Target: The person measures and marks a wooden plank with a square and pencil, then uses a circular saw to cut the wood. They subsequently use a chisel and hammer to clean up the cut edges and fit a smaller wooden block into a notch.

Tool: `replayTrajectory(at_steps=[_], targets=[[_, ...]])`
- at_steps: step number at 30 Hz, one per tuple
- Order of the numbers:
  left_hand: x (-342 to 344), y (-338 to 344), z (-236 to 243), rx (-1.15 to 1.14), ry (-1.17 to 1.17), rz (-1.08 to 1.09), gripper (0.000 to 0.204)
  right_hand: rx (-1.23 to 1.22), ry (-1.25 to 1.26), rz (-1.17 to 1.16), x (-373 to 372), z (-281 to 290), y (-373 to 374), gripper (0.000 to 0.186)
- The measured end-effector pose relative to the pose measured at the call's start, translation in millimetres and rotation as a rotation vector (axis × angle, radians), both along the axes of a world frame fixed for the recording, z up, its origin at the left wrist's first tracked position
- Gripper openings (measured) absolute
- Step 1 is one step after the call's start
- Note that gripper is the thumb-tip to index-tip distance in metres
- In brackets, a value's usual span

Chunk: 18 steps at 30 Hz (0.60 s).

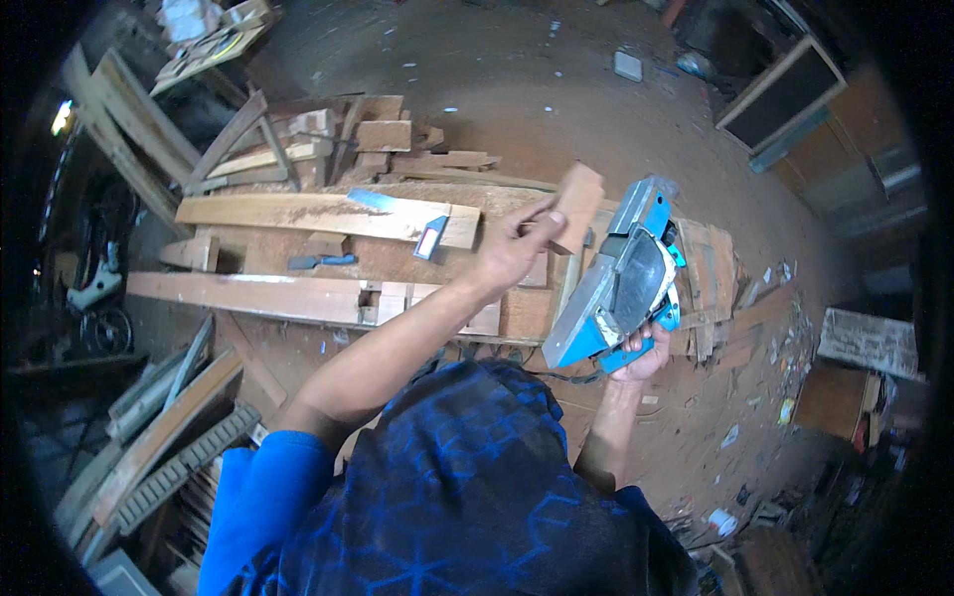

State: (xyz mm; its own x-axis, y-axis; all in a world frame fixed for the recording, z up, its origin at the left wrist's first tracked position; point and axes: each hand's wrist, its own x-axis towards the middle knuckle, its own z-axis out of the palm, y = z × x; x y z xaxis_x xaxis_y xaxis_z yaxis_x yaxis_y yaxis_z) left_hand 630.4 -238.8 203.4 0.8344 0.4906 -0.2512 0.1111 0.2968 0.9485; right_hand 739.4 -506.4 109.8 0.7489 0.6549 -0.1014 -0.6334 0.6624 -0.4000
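My left hand [514, 248] is closed round a short reddish-brown wooden block [580, 207], held tilted over the right part of the workbench. In my right hand [641, 358] is the handle of a blue and grey electric planer [618, 283], turned on its side with its long flat sole facing left. The block and the planer are close together but apart. Left of my left hand, a try square [431, 237] lies across a pale board [328, 214]. A chisel [323, 261] with a blue handle rests on the bench between that board and a notched plank [248, 292].
Offcuts and wood pieces [383, 136] are heaped at the bench's far left side. Thin boards [711, 273] lie beyond its right end. Long timbers [164, 437] lean at lower left. Scraps litter the floor [735, 397] on the right, near a framed dark panel [782, 102].
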Motion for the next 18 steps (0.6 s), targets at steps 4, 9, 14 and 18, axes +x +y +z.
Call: replayTrajectory(at_steps=[4,9,14,18], targets=[[-6.3,-13.2,-3.1,0.085,0.045,0.002,0.054,0.053,0.050,0.061,-0.6,-10.0,11.7,0.017],[-23.9,-20.5,0.7,0.137,0.048,0.006,0.053,0.046,0.054,0.075,5.7,-17.2,20.9,0.028],[-30.5,-16.2,-8.4,0.170,0.082,-0.056,0.051,0.010,0.078,0.083,5.0,-6.6,28.7,0.031],[-42.8,-16.7,-22.4,0.254,0.080,-0.131,0.048,-0.035,0.035,0.059,13.9,-11.9,27.4,0.029]])
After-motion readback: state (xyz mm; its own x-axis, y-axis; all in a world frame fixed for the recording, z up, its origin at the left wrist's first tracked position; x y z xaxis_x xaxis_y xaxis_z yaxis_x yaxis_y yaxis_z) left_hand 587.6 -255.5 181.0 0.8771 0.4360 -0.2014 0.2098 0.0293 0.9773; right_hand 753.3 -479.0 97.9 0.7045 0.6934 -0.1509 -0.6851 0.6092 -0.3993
